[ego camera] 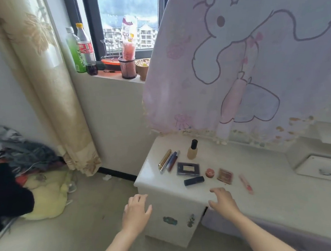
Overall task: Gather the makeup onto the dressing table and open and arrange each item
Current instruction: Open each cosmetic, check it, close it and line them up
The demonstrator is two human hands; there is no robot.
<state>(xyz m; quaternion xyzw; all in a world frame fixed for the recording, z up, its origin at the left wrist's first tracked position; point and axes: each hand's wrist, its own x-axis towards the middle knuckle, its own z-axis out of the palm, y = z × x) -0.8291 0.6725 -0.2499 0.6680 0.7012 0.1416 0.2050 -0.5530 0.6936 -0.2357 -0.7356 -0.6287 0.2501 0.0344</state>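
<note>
Both loosely spread: left hand (136, 210), right hand (223, 202).

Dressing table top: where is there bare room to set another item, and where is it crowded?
Bare: the wide stretch of dressing table between the pink tube and the white tray; the back strip right of the foundation bottle, under the cartoon cloth. Crowded: the left end, around the dark palette and gold tube.

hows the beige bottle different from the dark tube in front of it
The beige bottle stands upright; the dark tube lies on its side. The bottle is pale with a black cap; the tube is dark all over. Both sit on the dressing table.
</note>
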